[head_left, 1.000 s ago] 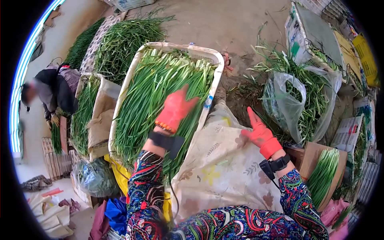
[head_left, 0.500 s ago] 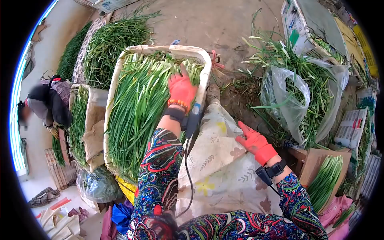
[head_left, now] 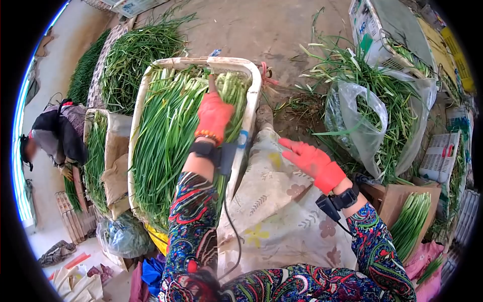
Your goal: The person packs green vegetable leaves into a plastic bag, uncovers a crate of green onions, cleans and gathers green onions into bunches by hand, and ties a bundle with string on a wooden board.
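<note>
My left hand (head_left: 215, 115), in an orange-red glove, reaches over a white crate (head_left: 255, 95) packed with long green garlic chives (head_left: 168, 136). Its index finger points to the far rim, with a darker tip outside the glove; the other fingers are partly hidden, and I see nothing held. The palm hangs over or rests on the chives near their pale ends. My right hand (head_left: 314, 165), gloved alike, is open with fingers stretched out above the pale flowered apron (head_left: 282, 216) on my lap. Both wrists carry black strapped devices with cables.
On the right, a clear plastic bag (head_left: 359, 110) overflows with loose leaves. A cardboard box (head_left: 385, 201) holds a neat chive bundle (head_left: 410, 221). More chives (head_left: 141, 60) are heaped at the back left. Another person (head_left: 60, 131) bends over at the far left, beside a second crate (head_left: 119, 123).
My left hand has slid left and slightly forward over the chives. My right hand has moved a little to the left and up, above the apron. The view has shifted slightly.
</note>
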{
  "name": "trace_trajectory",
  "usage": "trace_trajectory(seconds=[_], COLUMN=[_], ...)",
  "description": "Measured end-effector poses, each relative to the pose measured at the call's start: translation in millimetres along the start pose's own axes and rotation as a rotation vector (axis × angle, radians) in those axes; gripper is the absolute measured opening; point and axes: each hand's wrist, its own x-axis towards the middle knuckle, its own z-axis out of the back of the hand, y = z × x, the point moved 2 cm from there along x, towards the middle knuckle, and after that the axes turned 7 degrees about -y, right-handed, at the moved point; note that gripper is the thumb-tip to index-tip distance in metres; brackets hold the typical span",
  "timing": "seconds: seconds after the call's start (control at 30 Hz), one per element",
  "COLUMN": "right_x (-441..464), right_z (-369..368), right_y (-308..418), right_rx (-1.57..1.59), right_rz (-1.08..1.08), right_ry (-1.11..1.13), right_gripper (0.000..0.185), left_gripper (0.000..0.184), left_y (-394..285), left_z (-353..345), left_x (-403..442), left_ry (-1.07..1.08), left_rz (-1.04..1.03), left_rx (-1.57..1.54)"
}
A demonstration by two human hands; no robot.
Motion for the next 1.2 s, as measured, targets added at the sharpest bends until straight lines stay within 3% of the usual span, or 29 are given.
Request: trace_trajectory(seconds=[0.07,0.13,0.23,0.3,0.33,0.4,0.5,0.53,0.57,0.6,0.67,0.7,0.73,0.77,0.8,0.83,0.87,0.9,1.0,1.03,1.07,1.13,1.2], right_x=[20.0,38.1,68.5,94.0,102.5,115.7,122.6,117.6,112.2,101.0,91.1,76.9,62.2,57.8,51.7,54.3,54.7,50.4,51.7,50.8,55.7,61.5,61.1], right_z=[-1.1,-5.5,-24.4,-39.4,-43.8,-49.0,-63.5,-61.9,-60.2,-61.4,-68.0,-67.3,-65.7,-69.5,-72.8,-74.2,-76.1,-73.7,-67.1,-61.5,-59.6,-56.1,-57.3], right_y=[11.4,45.4,66.7,67.2,69.6,75.6,92.8,100.5,108.2,121.0,118.1,124.3,130.1,118.7,111.3,101.1,91.4,89.7,71.6,69.7,60.6,50.3,50.7], right_rx=[0.318,0.770,0.894,0.912,1.018,1.223,1.495,1.573,1.635,1.633,1.510,1.427,1.337,1.428,1.509,1.415,1.321,1.300,1.178,1.323,1.401,1.317,1.292], right_rz=[0.050,0.029,0.091,0.125,0.095,0.030,0.082,0.091,0.087,0.097,0.299,0.348,0.397,0.349,0.333,0.459,0.579,0.553,0.275,0.150,0.147,0.123,0.144], right_ry=[0.023,0.078,-0.018,-0.089,-0.115,-0.166,0.012,0.170,0.330,0.326,0.220,0.052,-0.111,-0.040,-0.019,-0.072,-0.128,-0.156,-0.464,-0.440,-0.372,-0.391,-0.365], right_gripper=[0.056,0.067,0.079,0.084,0.078,0.069,0.067,0.068,0.070,0.070,0.073,0.075,0.077,0.078,0.084,0.088,0.094,0.099,0.077,0.063,0.055,0.049,0.050], left_gripper=[0.095,0.096,0.091,0.090,0.090,0.090,0.087,0.085,0.078,0.073,0.072,0.072,0.071,0.071,0.075,0.079,0.082,0.085,0.095,0.093,0.085,0.078,0.080], left_y=[15.7,36.9,20.6,18.6,17.5,18.9,8.9,-1.9,-4.7,-6.2,-12.3,-10.7,-7.4,-4.1,-0.9,-0.6,2.5,1.5,-12.8,-9.9,-10.0,-4.0,-9.3], left_z=[8.5,11.4,43.9,63.2,67.9,62.7,56.1,60.4,69.7,71.5,86.2,84.8,76.0,67.3,51.8,40.3,36.4,37.0,38.8,48.9,64.7,62.2,50.8], left_x=[-9.0,-12.1,-49.7,-70.0,-78.4,-90.9,-108.1,-109.1,-118.7,-119.3,-124.2,-125.8,-123.2,-120.6,-118.4,-116.5,-120.5,-123.9,-129.6,-118.8,-106.1,-71.5,-39.6], left_ry=[-0.153,-0.117,-0.079,-0.223,-0.289,-0.240,-0.322,-0.447,-0.368,-0.362,-0.495,-0.494,-0.450,-0.406,-0.226,-0.057,-0.027,0.002,0.095,0.442,0.505,0.319,0.030], left_rz=[-0.074,-0.167,-0.205,-0.202,-0.232,-0.277,-0.430,-0.557,-0.437,-0.409,-0.488,-0.481,-0.491,-0.499,-0.462,-0.388,-0.429,-0.472,-0.618,-0.537,-0.473,-0.154,-0.235], left_rx=[-0.119,-0.578,-1.051,-0.732,-0.604,-0.726,-0.668,-0.559,-0.388,-0.406,-0.099,-0.119,-0.289,-0.460,-0.699,-0.930,-0.857,-0.785,-0.590,-0.775,-0.796,-0.856,-0.345])
